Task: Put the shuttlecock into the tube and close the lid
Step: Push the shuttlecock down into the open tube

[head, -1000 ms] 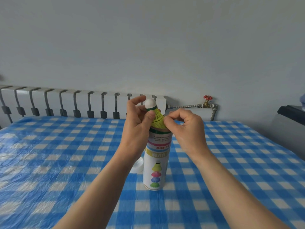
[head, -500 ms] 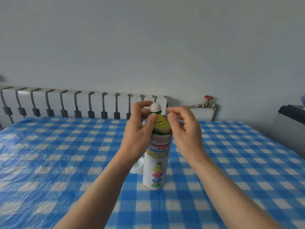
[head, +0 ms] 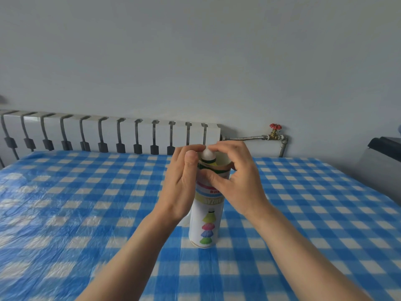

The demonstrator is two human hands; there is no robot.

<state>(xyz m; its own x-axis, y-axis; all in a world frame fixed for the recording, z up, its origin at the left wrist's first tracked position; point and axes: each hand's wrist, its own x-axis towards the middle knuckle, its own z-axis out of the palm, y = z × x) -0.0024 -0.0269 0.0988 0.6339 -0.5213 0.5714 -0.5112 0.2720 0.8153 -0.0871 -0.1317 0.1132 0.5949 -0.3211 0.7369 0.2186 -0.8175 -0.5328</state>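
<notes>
Both hands (head: 213, 181) cupping tube (head: 206, 216) top, fingertips on shuttlecock (head: 207, 156)

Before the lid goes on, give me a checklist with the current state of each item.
1. Tube upright on the table: ok.
2. Shuttlecock fully inside: not ok, its white cork tops the rim.
3. Left hand steadying the tube: ok.
4. Right hand free for the lid: not ok, fingertips at the cork.
5. Lid located: cannot tell; something pale behind the left wrist is mostly hidden.
</notes>
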